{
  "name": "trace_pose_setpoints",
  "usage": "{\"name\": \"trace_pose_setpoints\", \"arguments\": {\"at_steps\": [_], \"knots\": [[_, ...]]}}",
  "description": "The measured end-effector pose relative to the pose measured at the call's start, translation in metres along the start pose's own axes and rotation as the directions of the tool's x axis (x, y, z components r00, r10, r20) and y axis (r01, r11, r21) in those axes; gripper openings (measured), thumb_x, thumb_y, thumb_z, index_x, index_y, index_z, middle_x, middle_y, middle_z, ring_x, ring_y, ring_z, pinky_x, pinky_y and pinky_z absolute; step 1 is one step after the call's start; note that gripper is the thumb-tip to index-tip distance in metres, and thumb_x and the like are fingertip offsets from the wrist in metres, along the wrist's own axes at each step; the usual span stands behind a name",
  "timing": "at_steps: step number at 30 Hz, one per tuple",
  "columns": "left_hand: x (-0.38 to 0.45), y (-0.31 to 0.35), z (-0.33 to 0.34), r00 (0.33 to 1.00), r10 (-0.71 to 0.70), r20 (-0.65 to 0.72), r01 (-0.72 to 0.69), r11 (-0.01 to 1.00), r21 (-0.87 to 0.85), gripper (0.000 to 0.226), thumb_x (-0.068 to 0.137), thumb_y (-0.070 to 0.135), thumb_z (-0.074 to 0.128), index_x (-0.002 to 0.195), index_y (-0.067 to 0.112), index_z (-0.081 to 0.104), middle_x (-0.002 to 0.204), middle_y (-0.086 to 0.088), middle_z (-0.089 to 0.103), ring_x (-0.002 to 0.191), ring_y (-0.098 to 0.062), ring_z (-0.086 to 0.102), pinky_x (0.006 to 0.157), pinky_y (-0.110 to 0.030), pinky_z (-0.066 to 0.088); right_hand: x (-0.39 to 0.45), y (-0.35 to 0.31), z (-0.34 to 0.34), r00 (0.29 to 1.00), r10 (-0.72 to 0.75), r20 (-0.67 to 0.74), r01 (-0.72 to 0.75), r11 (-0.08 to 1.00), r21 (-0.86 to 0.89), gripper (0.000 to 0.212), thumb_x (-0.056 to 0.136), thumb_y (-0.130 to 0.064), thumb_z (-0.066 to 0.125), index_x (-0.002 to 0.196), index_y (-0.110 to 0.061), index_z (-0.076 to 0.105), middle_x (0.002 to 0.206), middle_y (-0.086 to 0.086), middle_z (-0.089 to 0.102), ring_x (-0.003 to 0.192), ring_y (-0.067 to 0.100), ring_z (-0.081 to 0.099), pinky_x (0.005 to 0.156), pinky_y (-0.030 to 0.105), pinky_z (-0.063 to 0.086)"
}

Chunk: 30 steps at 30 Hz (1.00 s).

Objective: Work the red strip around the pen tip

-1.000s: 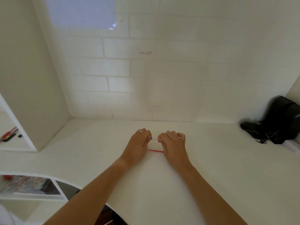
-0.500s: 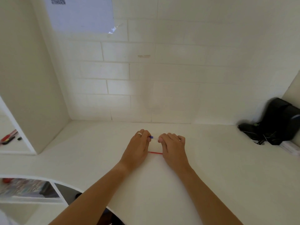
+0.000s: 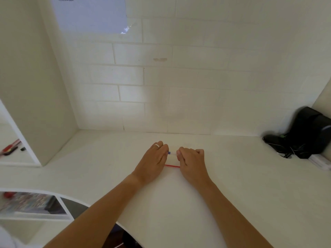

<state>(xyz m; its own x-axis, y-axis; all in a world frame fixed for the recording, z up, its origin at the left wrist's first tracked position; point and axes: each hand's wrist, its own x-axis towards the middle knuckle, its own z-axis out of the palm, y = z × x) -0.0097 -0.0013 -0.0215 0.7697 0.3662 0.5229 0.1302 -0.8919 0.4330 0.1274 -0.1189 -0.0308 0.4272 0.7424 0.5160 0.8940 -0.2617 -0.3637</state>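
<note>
Both my hands lie side by side on the white desk [image 3: 232, 185], a little in front of the wall. My left hand [image 3: 152, 163], with a ring on one finger, and my right hand [image 3: 191, 161] each pinch an end of a small white stick with a blue tip [image 3: 171, 153] stretched between the fingertips. A thin red stick [image 3: 172, 166] lies on the desk between the two hands, just nearer to me, with its ends hidden under them.
A black bag with cables [image 3: 304, 135] sits in the far right corner beside some white papers [image 3: 320, 161]. A white shelf panel [image 3: 32, 104] rises at the left, with red pens [image 3: 10, 147] behind it. A lower shelf [image 3: 26, 204] holds colourful items.
My hands stay at the same spot on the desk; the gap between them is slightly wider, showing more of the white and blue stick. The view shifted slightly.
</note>
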Motion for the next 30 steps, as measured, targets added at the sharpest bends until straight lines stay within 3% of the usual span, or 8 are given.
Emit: {"name": "trace_pose_setpoints", "arguments": {"at_steps": [4, 9, 13, 15, 18, 22, 26, 30], "knots": [[0.0002, -0.0016, -0.0006, 0.995, -0.09, 0.045, 0.094, 0.991, -0.098, 0.024, 0.106, 0.012, 0.035, 0.086, 0.013, 0.046, 0.083, 0.0, 0.043, 0.079, -0.014, 0.041, 0.07, -0.019, 0.034, -0.0018, -0.0001, -0.0013, 0.996, -0.071, -0.055, 0.068, 0.996, -0.055, 0.035, 0.103, -0.029, 0.023, 0.081, -0.026, 0.05, 0.07, -0.01, 0.049, 0.069, 0.015, 0.048, 0.08, 0.033, 0.028], [0.0039, 0.0008, -0.0031, 0.967, -0.244, 0.07, 0.254, 0.936, -0.245, 0.031, 0.105, 0.011, 0.04, 0.075, 0.008, 0.039, 0.07, 0.001, 0.04, 0.064, -0.01, 0.038, 0.065, -0.016, 0.034, -0.0028, -0.0039, -0.0012, 0.983, -0.117, -0.143, 0.113, 0.993, -0.033, 0.021, 0.104, -0.027, 0.038, 0.095, -0.031, 0.056, 0.089, -0.016, 0.054, 0.082, 0.008, 0.049, 0.092, 0.029, 0.024], [0.0037, -0.0023, 0.0002, 0.942, -0.329, 0.071, 0.336, 0.906, -0.258, 0.037, 0.102, 0.012, 0.043, 0.067, 0.008, 0.03, 0.061, 0.001, 0.032, 0.056, -0.011, 0.03, 0.056, -0.022, 0.028, -0.0029, -0.0051, -0.0012, 0.98, -0.142, -0.139, 0.139, 0.99, -0.034, 0.014, 0.102, -0.024, 0.044, 0.098, -0.031, 0.056, 0.088, -0.015, 0.054, 0.083, 0.01, 0.054, 0.097, 0.03, 0.027], [0.0028, -0.005, 0.0024, 0.944, -0.329, 0.023, 0.327, 0.924, -0.198, 0.034, 0.101, 0.016, 0.042, 0.068, 0.01, 0.037, 0.062, 0.003, 0.041, 0.057, -0.014, 0.037, 0.055, -0.03, 0.033, -0.0033, -0.0053, -0.0013, 0.983, -0.128, -0.134, 0.125, 0.992, -0.03, 0.013, 0.102, -0.023, 0.046, 0.097, -0.031, 0.055, 0.084, -0.014, 0.053, 0.081, 0.01, 0.054, 0.096, 0.03, 0.028], [0.0001, -0.0031, 0.0017, 0.971, -0.235, -0.037, 0.229, 0.965, -0.132, 0.015, 0.097, 0.025, 0.04, 0.088, 0.018, 0.05, 0.086, 0.007, 0.056, 0.079, -0.011, 0.057, 0.068, -0.027, 0.045, -0.0029, -0.004, -0.0016, 0.985, -0.106, -0.138, 0.104, 0.994, -0.021, 0.012, 0.101, -0.021, 0.05, 0.097, -0.031, 0.054, 0.084, -0.014, 0.054, 0.082, 0.009, 0.054, 0.094, 0.028, 0.027], [0.0005, -0.0036, 0.0024, 0.986, -0.162, -0.026, 0.157, 0.979, -0.129, 0.019, 0.104, 0.017, 0.041, 0.085, 0.021, 0.045, 0.084, 0.008, 0.049, 0.074, -0.01, 0.049, 0.069, -0.03, 0.043, -0.0028, -0.0032, 0.0004, 0.985, -0.111, -0.132, 0.107, 0.994, -0.035, 0.01, 0.102, -0.023, 0.05, 0.099, -0.032, 0.055, 0.089, -0.015, 0.056, 0.085, 0.008, 0.055, 0.095, 0.028, 0.027], [0.0035, -0.0034, 0.0023, 0.966, -0.259, -0.023, 0.252, 0.954, -0.159, 0.041, 0.107, 0.023, 0.041, 0.066, 0.03, 0.04, 0.065, 0.013, 0.048, 0.065, -0.006, 0.049, 0.066, -0.033, 0.04, -0.003, -0.003, 0.002, 0.983, -0.119, -0.137, 0.115, 0.993, -0.039, 0.011, 0.102, -0.025, 0.048, 0.1, -0.031, 0.056, 0.091, -0.014, 0.057, 0.087, 0.008, 0.056, 0.095, 0.031, 0.029], [0.0019, -0.0042, 0.0025, 0.971, -0.234, -0.048, 0.223, 0.96, -0.167, 0.021, 0.104, 0.031, 0.043, 0.087, 0.021, 0.052, 0.087, 0.009, 0.056, 0.082, -0.011, 0.056, 0.073, -0.028, 0.046, -0.0026, -0.0021, 0.0017, 0.985, -0.11, -0.133, 0.106, 0.994, -0.038, 0.01, 0.103, -0.026, 0.048, 0.101, -0.032, 0.056, 0.091, -0.014, 0.057, 0.088, 0.008, 0.056, 0.096, 0.031, 0.03]]}}
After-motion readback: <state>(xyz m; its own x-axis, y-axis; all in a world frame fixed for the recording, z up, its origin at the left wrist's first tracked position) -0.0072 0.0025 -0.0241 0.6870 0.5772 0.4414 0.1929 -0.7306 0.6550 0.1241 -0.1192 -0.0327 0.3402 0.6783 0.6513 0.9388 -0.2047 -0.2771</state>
